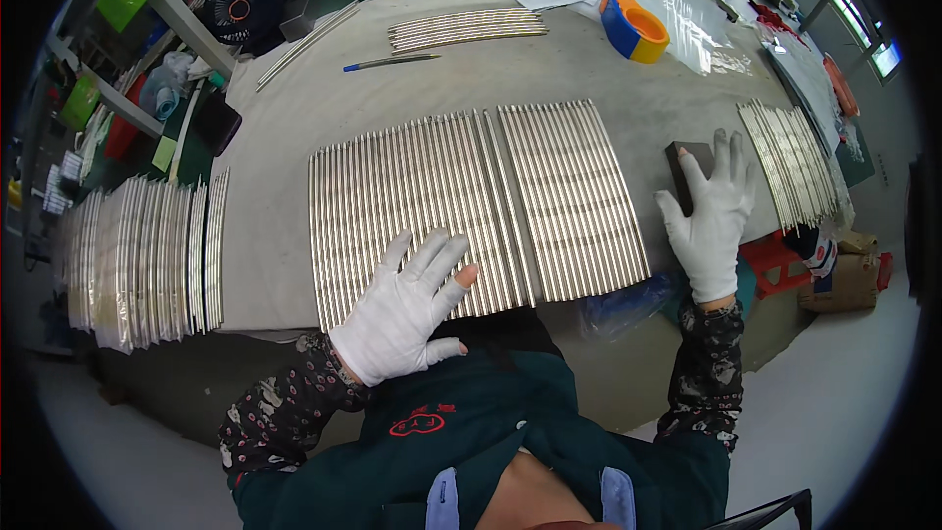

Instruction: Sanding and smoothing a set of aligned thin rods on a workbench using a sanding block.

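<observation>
Many thin silvery metal rods lie side by side on the grey table, in a wide left group and a narrower right group. Between these groups, a few rods lie slightly apart. My left hand, in a white glove with bare thumb and index fingertips, rests spread over the near ends of the left group. On the right, my gloved right hand is open, fingers apart, beside a dark rectangular block. Its fingers partly cover the block; whether they press on it I cannot tell.
More rods stand at the left edge, partly in clear plastic, and at the right edge. Farther back lie a short row of rods, a blue pen, an orange, blue and yellow tape dispenser and a black fan.
</observation>
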A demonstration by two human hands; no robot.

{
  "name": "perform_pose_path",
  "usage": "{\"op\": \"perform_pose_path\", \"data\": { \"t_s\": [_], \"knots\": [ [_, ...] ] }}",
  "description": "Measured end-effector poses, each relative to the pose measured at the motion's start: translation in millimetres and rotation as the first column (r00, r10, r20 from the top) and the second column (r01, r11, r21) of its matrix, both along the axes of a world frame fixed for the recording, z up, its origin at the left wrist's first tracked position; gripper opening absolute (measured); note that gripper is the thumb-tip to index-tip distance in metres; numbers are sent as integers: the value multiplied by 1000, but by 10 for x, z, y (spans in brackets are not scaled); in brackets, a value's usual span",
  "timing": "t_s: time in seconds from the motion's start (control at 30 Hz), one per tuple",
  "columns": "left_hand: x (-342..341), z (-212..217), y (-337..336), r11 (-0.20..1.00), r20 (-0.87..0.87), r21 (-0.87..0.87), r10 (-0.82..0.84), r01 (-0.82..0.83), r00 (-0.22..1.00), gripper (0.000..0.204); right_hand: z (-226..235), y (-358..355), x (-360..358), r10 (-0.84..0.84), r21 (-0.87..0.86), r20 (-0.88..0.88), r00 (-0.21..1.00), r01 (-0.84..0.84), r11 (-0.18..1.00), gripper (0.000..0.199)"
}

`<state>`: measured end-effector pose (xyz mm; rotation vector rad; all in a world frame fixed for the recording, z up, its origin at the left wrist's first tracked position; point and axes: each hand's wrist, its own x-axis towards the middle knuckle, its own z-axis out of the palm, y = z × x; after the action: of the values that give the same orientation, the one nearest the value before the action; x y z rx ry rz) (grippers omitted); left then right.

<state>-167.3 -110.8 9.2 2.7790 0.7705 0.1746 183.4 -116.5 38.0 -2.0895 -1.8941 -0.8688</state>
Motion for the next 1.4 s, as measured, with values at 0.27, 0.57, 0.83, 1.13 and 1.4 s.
{"op": "perform_pose_path", "data": {
  "t_s": [0.27, 0.57, 0.83, 1.13, 1.4],
  "knots": [
    [327, 67, 12, 999, -17, -26, -37, 36, 999, 95, -313, -131, -414, 474, -267, -417, 775, -603, 752, 71],
    [416, 57, 6, 998, 36, -45, -51, 53, 998, 89, -283, -119, -401, 459, -291, -428, 778, -600, 745, 71],
    [120, 26, -3, 997, 106, -47, -57, 62, 993, 80, -217, -128, -559, 506, -371, -358, 785, -617, 694, 74],
    [-818, -42, 15, 981, -5, 43, 190, -189, 982, 80, -147, 3, -1415, 644, -426, -401, 652, -755, 499, 77],
    [-1279, -140, 11, 974, 72, 18, 226, -228, 971, 77, -105, 72, -2096, 688, -401, -516, 510, -854, 332, 82]
  ]
}}
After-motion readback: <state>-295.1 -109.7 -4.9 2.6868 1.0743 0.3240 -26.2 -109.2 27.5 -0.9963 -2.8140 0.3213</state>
